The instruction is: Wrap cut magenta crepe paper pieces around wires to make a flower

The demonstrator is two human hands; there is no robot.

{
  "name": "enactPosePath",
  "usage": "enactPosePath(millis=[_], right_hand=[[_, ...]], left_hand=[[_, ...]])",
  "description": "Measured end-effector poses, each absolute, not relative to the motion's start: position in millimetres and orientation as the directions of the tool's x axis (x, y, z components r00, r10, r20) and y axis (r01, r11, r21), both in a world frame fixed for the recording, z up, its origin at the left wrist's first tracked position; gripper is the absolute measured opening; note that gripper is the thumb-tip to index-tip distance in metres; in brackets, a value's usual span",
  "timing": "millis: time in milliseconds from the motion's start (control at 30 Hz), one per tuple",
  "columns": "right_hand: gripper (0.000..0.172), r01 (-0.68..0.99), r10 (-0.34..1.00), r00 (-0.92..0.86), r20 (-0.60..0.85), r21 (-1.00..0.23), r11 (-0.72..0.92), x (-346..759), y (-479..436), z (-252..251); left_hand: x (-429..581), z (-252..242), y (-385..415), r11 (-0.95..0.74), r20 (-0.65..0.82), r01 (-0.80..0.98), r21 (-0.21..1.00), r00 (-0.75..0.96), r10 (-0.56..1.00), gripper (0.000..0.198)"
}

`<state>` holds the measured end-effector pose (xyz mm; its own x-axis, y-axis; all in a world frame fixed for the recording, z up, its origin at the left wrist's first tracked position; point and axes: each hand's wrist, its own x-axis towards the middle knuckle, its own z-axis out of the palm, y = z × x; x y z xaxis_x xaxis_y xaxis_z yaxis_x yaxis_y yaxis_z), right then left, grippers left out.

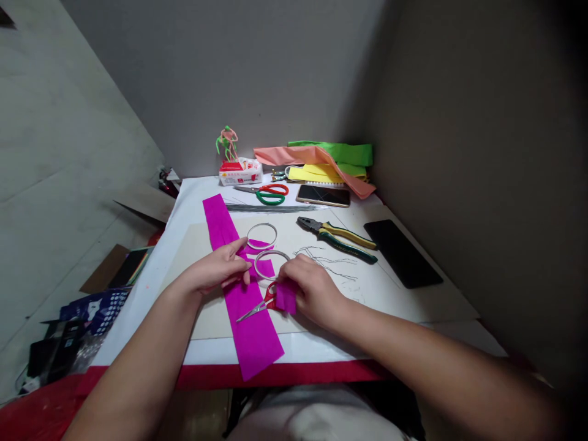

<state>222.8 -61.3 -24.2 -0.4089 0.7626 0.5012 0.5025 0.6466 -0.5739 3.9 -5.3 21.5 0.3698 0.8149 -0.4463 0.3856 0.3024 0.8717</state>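
Observation:
A long magenta paper strip (239,300) lies lengthwise on a beige board (202,245). My left hand (220,269) rests on the strip with its fingertips pinched on a wire ring (271,260) and a bit of magenta paper. My right hand (310,288) is closed on small red-handled scissors (260,305) and a small magenta paper piece (285,295). The scissor blades point left across the strip. A second wire ring (261,236) lies just beyond, over another magenta scrap.
Pliers (337,239) and thin loose wires (326,260) lie to the right. Two phones (324,195) (403,252), green-handled scissors (269,194), a bundle of wire rods (271,208), folded coloured paper (331,160) and a small box (239,171) sit farther back. Clutter lies on the floor at left.

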Motion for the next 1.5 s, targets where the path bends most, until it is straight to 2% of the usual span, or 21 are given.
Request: enactPosePath(millis=[100,200,333,467,533,600,633,700,800,967,1100,1200,1300,1367,1400,1433,1500], right_hand=[[0.010,0.465,0.744,-0.394,0.540,-0.581,0.668,223,-60,-24],[0.012,0.470,0.746,-0.442,0.498,-0.579,0.666,221,-59,-28],[0.021,0.460,0.776,-0.438,0.453,-0.629,0.627,221,-60,-27],[0.024,0.397,0.859,-0.285,0.426,-0.763,0.510,235,-52,-5],[0.020,0.375,0.906,-0.186,0.381,-0.825,0.424,248,-42,8],[0.011,0.439,0.942,-0.094,0.322,-0.836,0.329,261,-31,16],[0.009,0.509,0.958,-0.091,0.273,-0.814,0.280,266,-25,18],[0.014,0.705,0.952,-0.153,0.265,-0.646,0.293,272,-17,15],[0.012,0.776,0.942,-0.224,0.249,-0.539,0.327,271,-11,3],[0.017,0.814,0.941,-0.259,0.217,-0.476,0.333,264,-4,-11],[0.013,0.793,0.942,-0.264,0.208,-0.508,0.335,264,1,-5],[0.012,0.732,0.946,-0.262,0.191,-0.600,0.324,266,-3,8],[0.001,0.626,0.954,-0.266,0.140,-0.727,0.281,264,-14,24],[0.013,0.525,0.957,-0.267,0.110,-0.816,0.241,260,-25,32],[0.016,0.357,0.967,-0.246,0.074,-0.920,0.161,257,-30,35],[0.017,0.203,0.972,-0.231,0.045,-0.975,0.094,253,-35,36],[0.018,-0.003,0.980,-0.198,0.017,-1.000,0.016,245,-45,36]], left_hand=[[5,20,-5,0.291,-0.436,0.397,0.871,0.349,0.830,0.091],[4,18,-5,0.281,-0.423,0.405,0.870,0.321,0.847,0.085],[3,18,-3,0.252,-0.397,0.457,0.853,0.256,0.881,0.066],[5,20,-3,0.216,-0.377,0.494,0.842,0.252,0.891,0.041],[5,21,-4,0.189,-0.358,0.504,0.843,0.263,0.896,0.038],[6,23,-5,0.162,-0.340,0.511,0.844,0.277,0.898,0.038],[6,24,-7,0.151,-0.337,0.515,0.844,0.289,0.896,0.038],[6,28,-10,0.132,-0.339,0.524,0.841,0.322,0.884,0.040],[8,33,-14,0.098,-0.344,0.530,0.843,0.390,0.854,0.042],[7,36,-15,0.065,-0.308,0.469,0.881,0.464,0.831,0.038],[4,37,-13,0.058,-0.251,0.385,0.921,0.473,0.845,0.041],[3,38,-14,0.041,-0.212,0.355,0.934,0.457,0.864,0.045],[9,38,-16,-0.027,-0.164,0.362,0.932,0.486,0.858,0.046],[18,37,-18,-0.084,-0.131,0.353,0.932,0.544,0.829,0.044],[24,37,-20,-0.109,-0.121,0.342,0.933,0.584,0.803,0.042],[30,37,-22,-0.128,-0.105,0.330,0.935,0.604,0.790,0.039],[40,37,-28,-0.133,-0.108,0.322,0.937,0.632,0.768,0.031]])
